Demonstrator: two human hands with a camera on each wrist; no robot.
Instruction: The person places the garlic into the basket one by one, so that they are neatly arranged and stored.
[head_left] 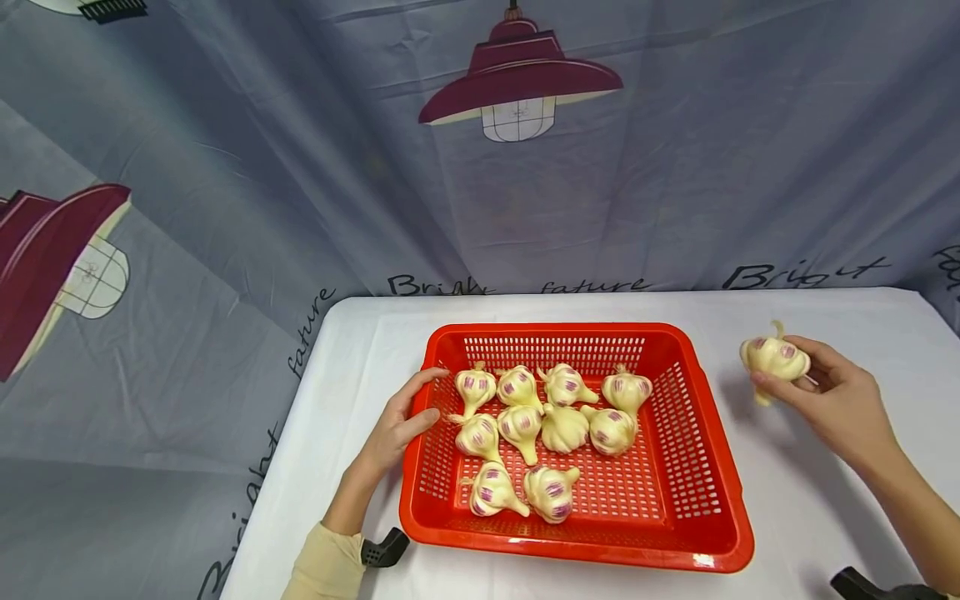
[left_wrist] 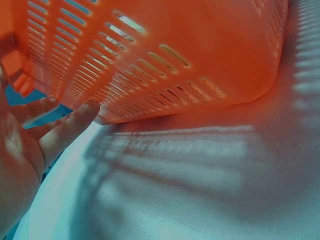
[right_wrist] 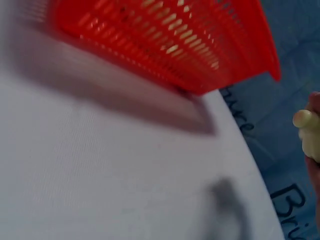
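1. The white-clothed table [head_left: 787,517] carries everything; the landmark on it is the red perforated plastic basket [head_left: 675,508], which sits near the table's middle.
2. Inside the basket lie ten cream garlic bulbs with purple streaks [head_left: 564,428], clustered toward its left half; the right half of the floor is bare.
3. The left hand [head_left: 397,429] rests with straight, relaxed fingers against the basket's left wall, gripping nothing.
4. The right hand [head_left: 832,400] is well to the right of the basket, above the cloth, its fingertips curled round one more cream garlic bulb [head_left: 775,358].
5. To do this well, I judge the left hand should press firmly enough that the basket cannot slide, while the right keeps its light fingertip pinch on the bulb's body rather than its stalk.
6. Only the head view shows the bulbs in the basket. The left wrist view alone shows the fingers [left_wrist: 65,131] flat on the slotted wall. The right wrist view, blurred, catches only the bulb's edge [right_wrist: 306,120].
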